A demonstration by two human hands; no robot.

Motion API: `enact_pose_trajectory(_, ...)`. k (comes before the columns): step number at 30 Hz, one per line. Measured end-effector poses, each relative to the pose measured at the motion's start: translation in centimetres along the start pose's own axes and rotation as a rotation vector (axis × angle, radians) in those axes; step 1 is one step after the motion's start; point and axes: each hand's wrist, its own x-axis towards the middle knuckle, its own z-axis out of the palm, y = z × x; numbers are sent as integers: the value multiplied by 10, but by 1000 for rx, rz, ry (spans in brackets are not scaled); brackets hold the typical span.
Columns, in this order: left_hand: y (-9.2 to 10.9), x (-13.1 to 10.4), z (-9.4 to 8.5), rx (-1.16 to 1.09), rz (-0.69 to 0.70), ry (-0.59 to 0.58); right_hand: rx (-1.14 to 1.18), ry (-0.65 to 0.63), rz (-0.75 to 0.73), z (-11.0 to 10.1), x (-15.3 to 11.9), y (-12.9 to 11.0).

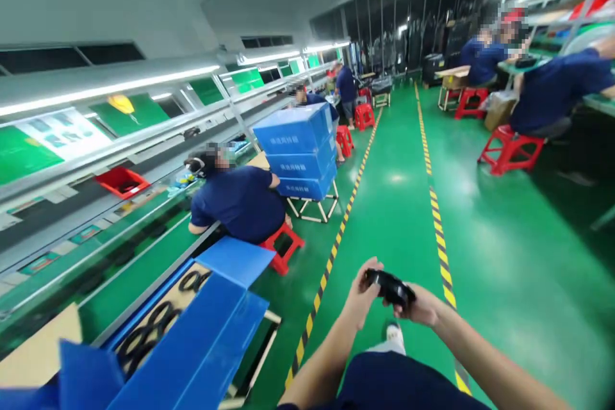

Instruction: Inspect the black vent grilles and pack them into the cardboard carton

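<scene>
A seated person holds a small black ring-shaped part (391, 287) between both hands above their lap. The left hand (361, 295) pinches its near-left end, the right hand (423, 309) grips the right end, fingers closed on it. Its long axis runs left to right between them. An open blue box (202, 339) of similar black rings sits to the left.

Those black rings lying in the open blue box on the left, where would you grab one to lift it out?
Probably from above, pinching the band of a top black ring between thumb and finger. The rings lie flat and overlap in the blue box, so only their upper sides and open middles are free. Both the left hand and right hand already hold a black part.
</scene>
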Motion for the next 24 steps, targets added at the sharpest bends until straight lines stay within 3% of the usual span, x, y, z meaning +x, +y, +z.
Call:
enact_pose_trajectory(3, 7, 92, 11, -92, -55, -66, 74, 61, 84, -34, 35, -47)
enact_pose_trajectory(6, 17, 182, 36, -171, -138, -17, 99, 188, 38, -75, 57, -105)
enact_pose_trajectory(9, 32, 273, 60, -264, -237, 134, 61, 488, -142, -112, 79, -177)
enact_pose_trajectory(12, 54, 366, 77, -309, -263, 254, -202, 819, -445, -136, 106, -263)
enact_pose_trajectory(17, 85, 518, 83, -316, -152, 266, -696, 766, -864, -164, 180, -410)
enact_pose_trajectory(20, 103, 583, 81, -307, -116, 306, -920, 687, -989, -177, 233, -483)
enact_pose_trajectory(24, 120, 655, 74, -340, -48, 423, -1090, 554, -1055, -198, 311, -558)
